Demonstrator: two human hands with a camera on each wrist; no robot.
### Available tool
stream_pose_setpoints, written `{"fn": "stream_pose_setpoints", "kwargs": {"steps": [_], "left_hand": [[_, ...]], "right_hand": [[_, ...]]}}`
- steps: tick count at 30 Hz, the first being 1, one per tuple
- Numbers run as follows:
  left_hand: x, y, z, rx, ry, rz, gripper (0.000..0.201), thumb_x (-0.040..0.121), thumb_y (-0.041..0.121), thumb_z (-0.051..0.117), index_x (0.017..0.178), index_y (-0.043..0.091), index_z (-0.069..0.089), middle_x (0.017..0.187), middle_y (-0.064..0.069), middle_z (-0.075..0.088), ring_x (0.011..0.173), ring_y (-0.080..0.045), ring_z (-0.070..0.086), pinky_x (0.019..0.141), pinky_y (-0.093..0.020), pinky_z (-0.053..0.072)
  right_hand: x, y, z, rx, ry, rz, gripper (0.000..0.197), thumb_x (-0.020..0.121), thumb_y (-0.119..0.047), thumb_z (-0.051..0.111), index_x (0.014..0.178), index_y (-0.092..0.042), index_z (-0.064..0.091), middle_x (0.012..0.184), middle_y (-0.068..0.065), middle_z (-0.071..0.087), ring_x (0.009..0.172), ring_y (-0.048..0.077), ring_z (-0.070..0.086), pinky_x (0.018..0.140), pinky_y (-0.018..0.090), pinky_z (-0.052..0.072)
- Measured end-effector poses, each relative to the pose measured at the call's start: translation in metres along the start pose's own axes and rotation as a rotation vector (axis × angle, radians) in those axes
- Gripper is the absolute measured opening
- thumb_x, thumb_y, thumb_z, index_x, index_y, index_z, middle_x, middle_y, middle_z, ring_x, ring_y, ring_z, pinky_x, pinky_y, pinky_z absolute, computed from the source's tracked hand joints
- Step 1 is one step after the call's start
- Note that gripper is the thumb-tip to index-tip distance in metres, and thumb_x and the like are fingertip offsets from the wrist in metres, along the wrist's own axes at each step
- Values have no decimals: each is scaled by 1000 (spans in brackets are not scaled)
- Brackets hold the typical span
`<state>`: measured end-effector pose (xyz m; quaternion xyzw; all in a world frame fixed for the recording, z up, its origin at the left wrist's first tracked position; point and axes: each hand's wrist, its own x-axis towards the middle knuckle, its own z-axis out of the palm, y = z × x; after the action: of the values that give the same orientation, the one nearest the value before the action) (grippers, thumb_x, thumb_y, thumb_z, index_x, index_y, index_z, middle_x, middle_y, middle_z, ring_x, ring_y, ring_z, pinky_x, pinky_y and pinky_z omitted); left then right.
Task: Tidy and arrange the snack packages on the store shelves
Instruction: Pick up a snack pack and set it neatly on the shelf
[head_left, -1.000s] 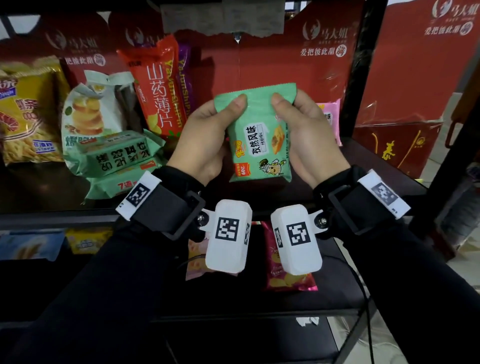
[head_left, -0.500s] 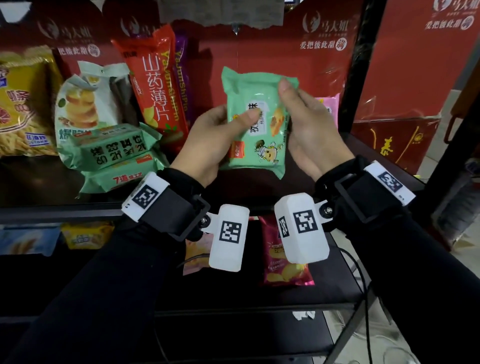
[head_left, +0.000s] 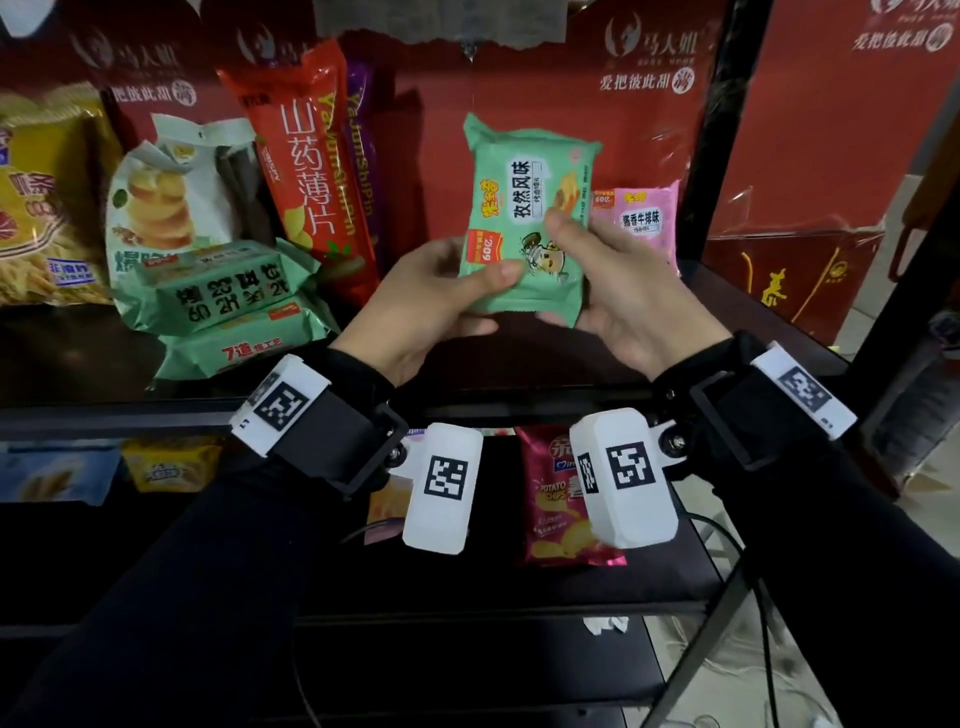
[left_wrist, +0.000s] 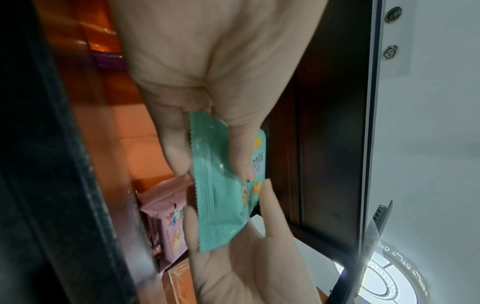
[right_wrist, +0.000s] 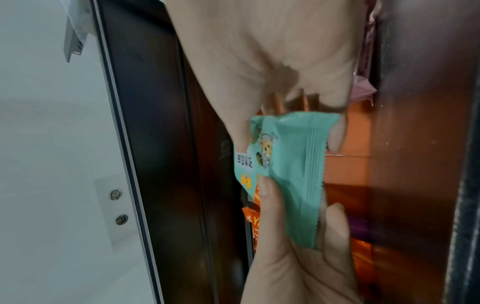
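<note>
Two hands are on one small mint-green foil snack packet (head_left: 524, 218), held upright in the air in front of the upper black shelf (head_left: 104, 410): your left hand (head_left: 426, 306) pinches its lower left corner, thumb on the printed face and fingers behind, and your right hand (head_left: 618, 291) grips its lower right edge, thumb across the front. One pink snack packet (head_left: 641, 221) stands on that shelf at about three o'clock from the green one, just behind your right hand. At nine o'clock you have one tall red-orange chip bag (head_left: 306, 166) with one purple bag (head_left: 363, 156) behind it, then two flat green biscuit packs (head_left: 228, 296) stacked against one larger pale green pouch (head_left: 166, 208), and one yellow bag (head_left: 41, 202) at the far left. One magenta potato chip bag (head_left: 556, 499) lies on the lower shelf at six o'clock.
</note>
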<state>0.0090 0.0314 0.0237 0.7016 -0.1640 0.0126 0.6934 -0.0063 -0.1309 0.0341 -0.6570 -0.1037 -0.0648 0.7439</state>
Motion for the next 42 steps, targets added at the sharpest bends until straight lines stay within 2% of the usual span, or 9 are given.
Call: {"fn": "stream_pose_setpoints", "kwargs": {"steps": [4,9,14,19,22,26,29,35,42], "left_hand": [[1,2,-1,2,3,-32,33,83,35,69,109,17,62,94,5,74,82,-6,72,61,-16,54],[1,0,-2,50,19,-43,36,82,16,73,114,15,58,92,6,72,68,-1,69,53,-13,49],[0,3,-12,192,-29,5,42,79,3,74,115,19,62,87,8,72,60,1,65,49,-13,44],[5,10,-21,158,94,108,46,70,-5,77,110,17,66,91,7,74,79,-1,70,65,-10,50],[6,10,-21,153,159,200,36,73,-10,73,93,19,68,87,7,73,80,-3,68,73,-15,51],[5,5,-17,95,198,289,33,78,-13,67,90,18,68,97,2,70,95,-9,65,86,-23,52],[4,0,-14,-3,228,309,34,78,-16,64,84,17,65,103,0,67,110,-15,60,101,-35,48],[1,-2,-10,-30,195,379,32,73,-14,69,78,18,63,112,4,62,122,-17,54,100,-29,47],[1,9,-14,122,134,350,27,87,-4,62,111,9,61,111,-7,66,107,-17,62,98,-31,50]], "right_hand": [[-2,4,-6,-97,-98,37,40,89,-23,64,127,-19,51,93,-5,73,77,14,73,62,22,57],[-2,10,-9,-118,-62,8,49,85,-18,70,130,-19,49,79,-5,74,61,9,69,54,17,52],[0,5,-15,-117,-55,97,46,81,-33,71,123,-26,54,117,-7,66,111,18,60,82,35,49],[3,-5,-23,15,159,-49,58,84,-18,70,132,-30,40,117,-3,62,109,13,60,85,31,45],[2,-5,-18,-98,121,-64,43,87,-5,63,123,-24,51,117,-6,62,101,12,57,77,28,40],[-1,-3,-12,-8,-18,-18,55,85,7,55,129,-24,46,123,-8,55,123,15,51,96,42,37],[-4,-1,-9,70,-131,-15,61,79,-3,64,132,-26,45,126,-3,54,117,14,55,102,41,36],[-6,5,-5,248,-129,-124,56,88,13,47,139,-9,39,127,12,48,111,21,54,99,34,47],[1,-5,-3,28,1,-49,42,100,-36,40,139,-21,44,139,-6,52,122,1,48,94,10,34]]}}
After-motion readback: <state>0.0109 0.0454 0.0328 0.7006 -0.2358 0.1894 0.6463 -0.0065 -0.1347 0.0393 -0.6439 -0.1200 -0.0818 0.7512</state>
